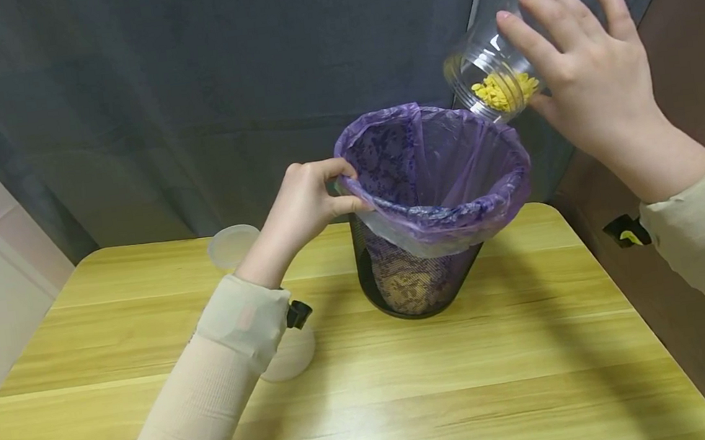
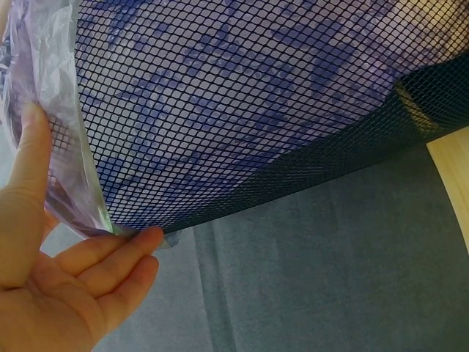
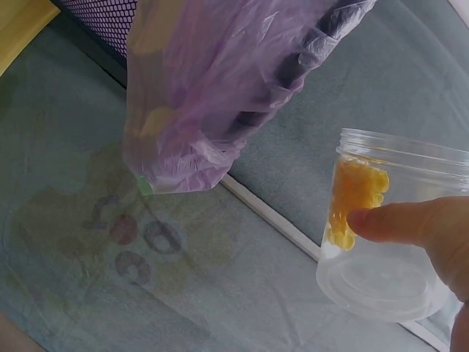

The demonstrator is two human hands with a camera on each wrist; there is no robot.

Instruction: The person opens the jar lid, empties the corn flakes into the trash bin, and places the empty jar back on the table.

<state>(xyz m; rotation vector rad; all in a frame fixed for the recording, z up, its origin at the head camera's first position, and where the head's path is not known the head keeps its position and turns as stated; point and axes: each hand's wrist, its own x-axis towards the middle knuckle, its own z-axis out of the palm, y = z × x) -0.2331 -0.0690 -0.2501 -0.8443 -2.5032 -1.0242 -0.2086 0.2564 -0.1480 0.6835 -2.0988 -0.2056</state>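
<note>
So your left hand [image 1: 307, 200] has a pinch on the rolled rim of the purple bin liner [image 1: 457, 217], thin crinkly see-through plastic with dark patterning, folded over the top of a round black wire-mesh wastebasket [image 1: 412, 286]. That basket tapers toward its base and sits near the far edge of the surface, nearer the far right corner than the left one. Your right hand [image 1: 598, 83] is gripping a clear plastic jar [image 1: 496, 51], smooth cylinder with a ridged screw neck, fingers spread along one side and thumb on the other. It's up off the table [image 1: 445, 398], tipped with its mouth toward the basket, right by the rim; can't tell if they touch. Small knobbly yellow pieces [image 1: 501, 92] are bunched inside along the jar's wall. The table's glossy wood-grain with rounded far corners. One frosted disc [image 1: 231, 245] lies at the far edge, left of the basket, and a second translucent disc [image 1: 293, 357] is farther in, partly behind your left sleeve [image 1: 232, 364].
</note>
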